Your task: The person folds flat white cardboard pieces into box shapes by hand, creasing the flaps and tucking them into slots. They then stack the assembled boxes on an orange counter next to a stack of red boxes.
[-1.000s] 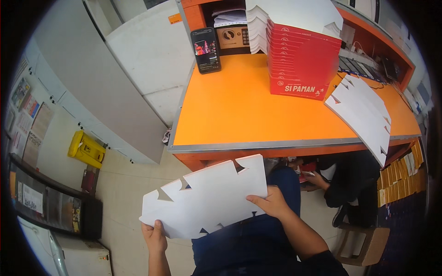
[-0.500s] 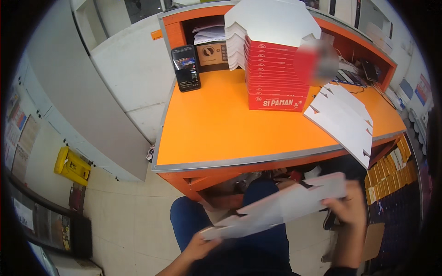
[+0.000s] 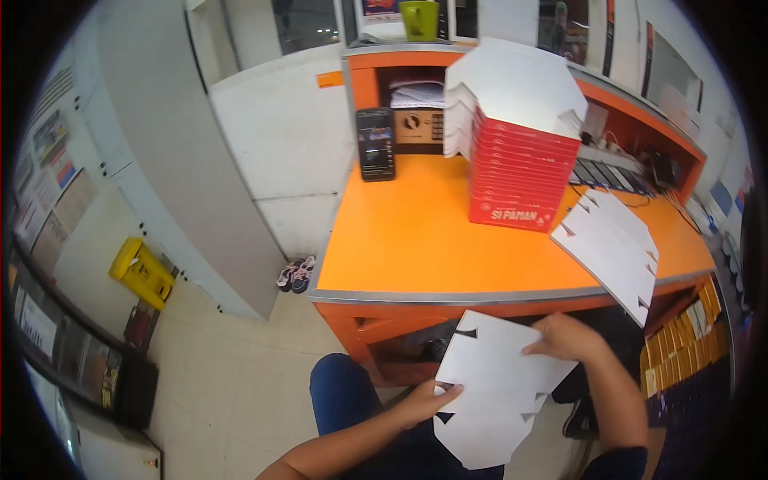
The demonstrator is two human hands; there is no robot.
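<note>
Over my lap I hold a flat white cardboard box blank (image 3: pixel 494 376) with cut notches along its sides. The fingers of my left hand (image 3: pixel 428 402) are closed on its left edge, thumb on top. At its upper right edge, my right hand (image 3: pixel 562 339) grips it, with the thumb on the white face and the fingers hidden beneath. On the orange desk, a tall stack of folded red boxes (image 3: pixel 520 176) stands with white flaps spread out at the top. To its right lies another white notched blank (image 3: pixel 612 244), jutting past the desk's front edge.
A phone (image 3: pixel 376 146) leans upright at the left of the orange desk (image 3: pixel 424 256). Behind it are a safe (image 3: pixel 416 126) and papers (image 3: pixel 418 94) in a cubby. Cables and dark devices (image 3: pixel 612 176) lie at the back right. Yellow packs (image 3: pixel 680 340) stand below right.
The blank in my hands has turned from a slanted, nearly edge-on pose to show its broad white face. My left hand has moved right and up; the view has shifted too.
</note>
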